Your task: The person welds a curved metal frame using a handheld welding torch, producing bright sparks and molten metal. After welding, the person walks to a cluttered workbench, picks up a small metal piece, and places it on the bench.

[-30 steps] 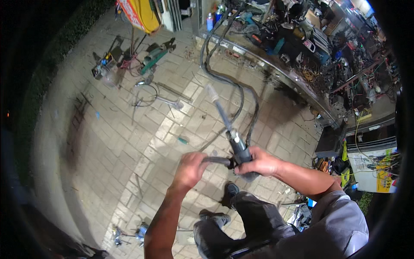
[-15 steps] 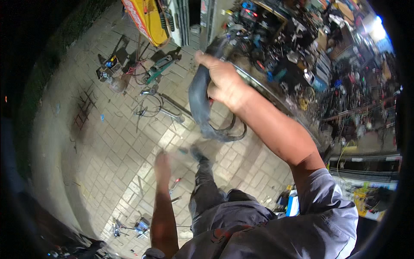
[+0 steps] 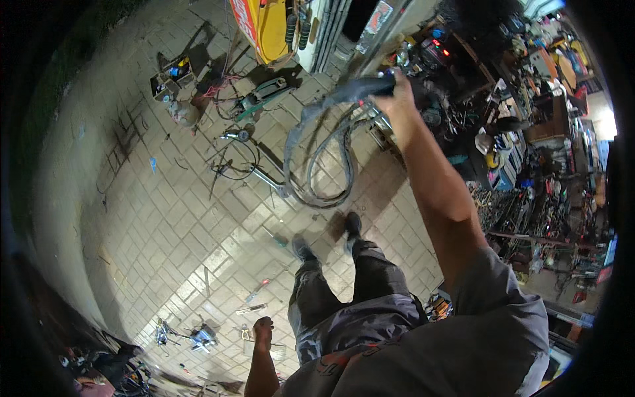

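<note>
A long dark rubber inner tube (image 3: 340, 94) hangs in loops over the paved floor. Its upper end is in my right hand (image 3: 395, 99), raised with the fingers wrapped round it, beside the cluttered shelves. The tube looks flattened and wide near the hand and narrower in the lower loops. Low beside my left leg is my left hand (image 3: 262, 331), its fingers curled in and no object showing in them. A small tool with yellow handles (image 3: 245, 332) lies on the pavers close to that hand.
A bicycle pump (image 3: 268, 180) with a hose lies on the pavers ahead. A red-handled tool (image 3: 258, 290) is left of my legs. Farther off stand an open toolbox (image 3: 173, 78), a green tool (image 3: 254, 100) and a yellow panel (image 3: 270, 33). Crowded shelves (image 3: 522, 205) line the right.
My right hand has moved right with the inner tube, whose loops have opened out and swung below it. My left hand has dropped back toward my body.
</note>
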Demonstrator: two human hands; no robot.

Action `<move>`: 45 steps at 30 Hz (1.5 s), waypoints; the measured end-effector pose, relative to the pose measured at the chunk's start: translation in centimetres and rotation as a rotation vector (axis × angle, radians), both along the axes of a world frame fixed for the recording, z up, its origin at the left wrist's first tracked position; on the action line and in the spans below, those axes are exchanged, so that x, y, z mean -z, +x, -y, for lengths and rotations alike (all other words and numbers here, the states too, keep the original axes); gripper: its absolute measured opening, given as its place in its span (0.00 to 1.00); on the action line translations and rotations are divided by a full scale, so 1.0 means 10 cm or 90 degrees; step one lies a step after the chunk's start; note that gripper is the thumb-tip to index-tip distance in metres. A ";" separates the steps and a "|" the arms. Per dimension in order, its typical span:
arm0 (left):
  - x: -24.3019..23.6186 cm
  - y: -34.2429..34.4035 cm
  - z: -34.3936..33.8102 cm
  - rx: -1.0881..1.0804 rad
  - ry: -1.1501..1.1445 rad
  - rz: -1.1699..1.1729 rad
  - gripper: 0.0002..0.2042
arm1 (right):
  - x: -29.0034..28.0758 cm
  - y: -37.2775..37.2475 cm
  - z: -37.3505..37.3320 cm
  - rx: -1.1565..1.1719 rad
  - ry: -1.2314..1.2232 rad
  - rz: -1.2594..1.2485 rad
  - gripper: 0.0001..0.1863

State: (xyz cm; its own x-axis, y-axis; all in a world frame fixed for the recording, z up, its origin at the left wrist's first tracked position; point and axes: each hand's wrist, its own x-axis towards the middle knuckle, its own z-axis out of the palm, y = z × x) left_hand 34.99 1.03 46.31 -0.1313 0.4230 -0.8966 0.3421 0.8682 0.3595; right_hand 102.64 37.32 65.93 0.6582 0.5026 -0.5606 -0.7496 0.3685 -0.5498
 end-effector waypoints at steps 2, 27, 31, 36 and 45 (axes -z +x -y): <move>0.06 0.22 -0.01 -0.021 0.046 0.062 0.16 | 0.75 0.27 0.05 -0.010 -0.029 -0.070 0.18; -0.52 3.60 -0.19 -0.133 -0.051 -0.041 0.15 | 3.28 1.42 -0.06 -0.327 -0.202 -0.191 0.32; -0.54 3.81 -0.53 -0.169 -0.004 0.027 0.15 | 2.80 1.94 0.49 -0.436 -0.367 -0.023 0.30; -0.29 3.65 -0.62 -0.161 -0.010 0.044 0.16 | 2.40 3.07 0.57 -0.309 -0.595 0.446 0.20; -0.09 3.10 0.31 -0.193 -0.017 0.026 0.15 | 1.43 4.51 -0.78 -0.272 -0.905 1.166 0.29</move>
